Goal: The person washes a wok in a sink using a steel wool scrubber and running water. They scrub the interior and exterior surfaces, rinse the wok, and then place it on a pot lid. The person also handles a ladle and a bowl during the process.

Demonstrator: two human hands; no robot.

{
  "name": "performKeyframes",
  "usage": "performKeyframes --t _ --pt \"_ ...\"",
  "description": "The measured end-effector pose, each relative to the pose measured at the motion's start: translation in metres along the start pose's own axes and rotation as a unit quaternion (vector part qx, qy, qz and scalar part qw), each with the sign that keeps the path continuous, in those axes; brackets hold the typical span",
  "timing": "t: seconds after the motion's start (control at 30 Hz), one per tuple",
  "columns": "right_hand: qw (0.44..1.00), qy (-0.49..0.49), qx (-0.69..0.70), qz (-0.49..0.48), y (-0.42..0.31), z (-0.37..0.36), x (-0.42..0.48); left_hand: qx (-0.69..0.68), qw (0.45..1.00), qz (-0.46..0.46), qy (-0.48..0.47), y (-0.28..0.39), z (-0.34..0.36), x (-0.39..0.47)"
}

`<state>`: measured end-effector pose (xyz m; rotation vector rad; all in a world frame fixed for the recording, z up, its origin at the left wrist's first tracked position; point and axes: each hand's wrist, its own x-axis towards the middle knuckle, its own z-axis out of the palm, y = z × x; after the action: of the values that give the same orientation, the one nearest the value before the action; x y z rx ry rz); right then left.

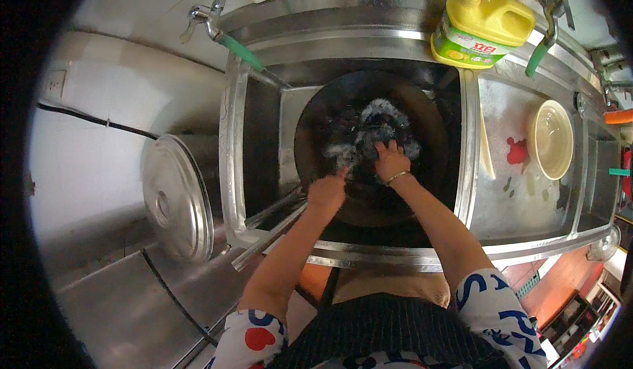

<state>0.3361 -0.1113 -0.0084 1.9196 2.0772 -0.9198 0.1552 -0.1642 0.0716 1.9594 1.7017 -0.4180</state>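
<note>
A large dark wok (316, 116) lies in the left basin of a steel sink (232, 146), with whitish suds (383, 109) on the liquid in it. My left hand (327, 193) is over the wok's lower left part, its index finger extended to the suds; whether it holds anything is not clear. My right hand (392, 163), with a bracelet at the wrist, reaches into the middle of the wok, fingers spread and fingertips in the suds. Whatever lies under those fingertips is hidden. A metal bar (267, 240) slants over the basin's lower left corner, beside my left forearm.
A yellow Liby detergent jug (474, 27) stands on the back ledge. Faucets with green hoses are at the left (212, 23) and right (549, 27). The right basin holds a cream bowl (549, 139) and a red patch (517, 150). A round metal lid (173, 196) leans at the left.
</note>
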Motion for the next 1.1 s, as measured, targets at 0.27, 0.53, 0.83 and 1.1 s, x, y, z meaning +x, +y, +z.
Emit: performKeyframes --t 0.27,0.53,0.83,1.1 --pt "0.999 -0.038 0.035 0.008 -0.031 0.001 0.029 -0.034 0.996 0.079 -0.007 -0.006 0.007 0.010" --pt "0.991 -0.040 -0.129 -0.017 -0.015 0.012 0.010 0.073 0.988 0.120 -0.061 -0.019 -0.021 0.008" --pt "0.958 0.234 -0.128 0.102 0.013 0.031 0.024 0.096 0.993 0.058 -0.032 -0.073 -0.080 0.010" --pt "0.748 0.261 0.610 -0.004 -0.060 0.038 -0.012 -0.343 0.911 -0.126 -0.190 -0.079 -0.034 0.030"
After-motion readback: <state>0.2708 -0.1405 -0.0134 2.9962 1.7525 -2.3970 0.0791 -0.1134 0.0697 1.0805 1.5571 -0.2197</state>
